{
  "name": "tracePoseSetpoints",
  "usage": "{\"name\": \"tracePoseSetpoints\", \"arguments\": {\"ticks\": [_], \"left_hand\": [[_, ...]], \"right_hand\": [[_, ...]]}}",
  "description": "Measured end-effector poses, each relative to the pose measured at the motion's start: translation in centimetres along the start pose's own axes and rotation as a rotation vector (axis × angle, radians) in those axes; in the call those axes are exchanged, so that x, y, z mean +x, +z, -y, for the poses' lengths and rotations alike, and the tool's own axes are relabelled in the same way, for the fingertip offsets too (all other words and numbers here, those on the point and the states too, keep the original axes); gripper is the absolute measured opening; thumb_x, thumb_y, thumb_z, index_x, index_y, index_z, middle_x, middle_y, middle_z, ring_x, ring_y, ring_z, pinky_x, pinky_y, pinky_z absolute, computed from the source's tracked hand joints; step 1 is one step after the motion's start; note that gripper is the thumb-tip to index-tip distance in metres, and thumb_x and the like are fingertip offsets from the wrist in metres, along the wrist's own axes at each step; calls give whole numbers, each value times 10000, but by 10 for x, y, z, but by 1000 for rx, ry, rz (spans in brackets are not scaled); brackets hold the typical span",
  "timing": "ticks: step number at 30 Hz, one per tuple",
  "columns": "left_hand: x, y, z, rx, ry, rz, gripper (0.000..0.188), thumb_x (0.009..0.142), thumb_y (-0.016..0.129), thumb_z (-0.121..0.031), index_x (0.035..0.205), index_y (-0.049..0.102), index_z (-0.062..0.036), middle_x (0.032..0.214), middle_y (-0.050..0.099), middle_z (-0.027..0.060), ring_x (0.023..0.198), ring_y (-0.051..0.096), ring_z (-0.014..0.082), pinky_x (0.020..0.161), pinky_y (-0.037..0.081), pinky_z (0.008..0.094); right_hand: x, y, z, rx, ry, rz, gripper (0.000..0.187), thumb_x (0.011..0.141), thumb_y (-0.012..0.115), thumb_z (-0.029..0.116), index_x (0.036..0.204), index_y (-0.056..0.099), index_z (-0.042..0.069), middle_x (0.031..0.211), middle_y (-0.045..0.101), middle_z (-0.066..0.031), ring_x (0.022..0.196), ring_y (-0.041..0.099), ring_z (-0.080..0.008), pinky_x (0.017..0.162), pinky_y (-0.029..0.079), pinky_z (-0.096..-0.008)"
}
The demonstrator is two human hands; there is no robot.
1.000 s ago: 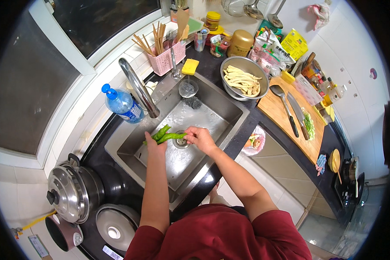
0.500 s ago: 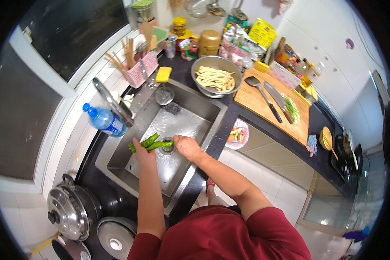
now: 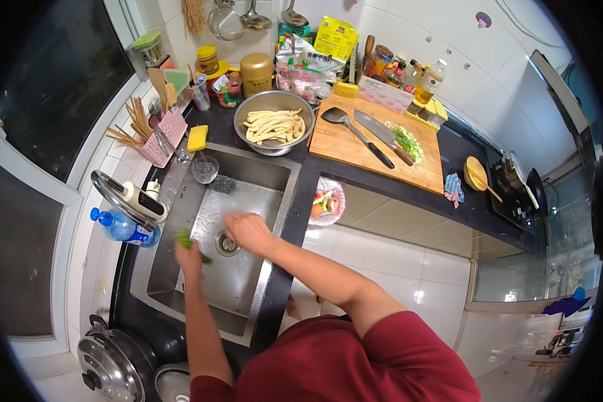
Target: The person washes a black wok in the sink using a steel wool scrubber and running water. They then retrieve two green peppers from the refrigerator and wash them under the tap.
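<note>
Over the left part of the steel sink (image 3: 268,268), my left hand (image 3: 189,258) is closed around green peppers (image 3: 183,237). They are smeared by motion, and part of them is hidden by the fingers. My right hand (image 3: 249,232) hovers beside the drain (image 3: 228,242), apart from the peppers. Its fingers are curled and blurred; whatever they pinch, if anything, does not show. A small clear strainer-like bowl (image 3: 205,169) and a dark scouring pad (image 3: 224,185) lie at the sink's far end.
Behind the sink stands a metal bowl (image 3: 273,149) of pale strips. A cutting board (image 3: 342,151) bears a spatula (image 3: 358,137), a knife (image 3: 383,137) and chopped greens (image 3: 409,145). The faucet (image 3: 117,201) and a blue bottle (image 3: 124,226) flank the sink's left; a pot (image 3: 110,365) sits nearer.
My right hand has come away from the pepper it was touching. The peppers in my left hand are now tilted and blurred. The whole view has swung toward the right.
</note>
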State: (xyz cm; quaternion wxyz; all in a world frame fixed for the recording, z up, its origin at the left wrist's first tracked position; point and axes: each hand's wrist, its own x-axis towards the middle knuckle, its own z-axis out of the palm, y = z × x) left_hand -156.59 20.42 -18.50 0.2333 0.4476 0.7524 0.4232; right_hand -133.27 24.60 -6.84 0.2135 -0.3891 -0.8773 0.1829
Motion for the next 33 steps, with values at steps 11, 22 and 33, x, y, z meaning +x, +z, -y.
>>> {"name": "tracePoseSetpoints", "arguments": {"ticks": [11, 22, 33], "left_hand": [[-12, 19, -26, 554, 115, 111, 458, 718, 655, -149, 1109, 500, 32, 903, 612, 260, 833, 588, 438, 728, 459, 497], [-58, 174, -251, 418, 376, 336, 380, 693, 696, -145, 971, 496, 20, 922, 595, 254, 880, 570, 443, 755, 459, 484], [-70, 297, -352, 576, 614, 454, 406, 674, 729, -145, 949, 456, -24, 984, 594, 213, 856, 598, 409, 719, 494, 481]], "right_hand": [[-48, -23, -106, -136, 223, 27, 120, 748, 566, 156, 715, 572, 40, 706, 646, -165, 656, 653, -324, 578, 516, -448], [-146, -50, -279, -181, 285, 131, 132, 771, 545, 138, 771, 667, 87, 727, 676, -116, 672, 660, -297, 790, 477, -433], [-146, -190, -359, -194, 388, -406, 81, 729, 579, 149, 766, 572, 78, 722, 597, -129, 712, 633, -301, 575, 514, -395]]}}
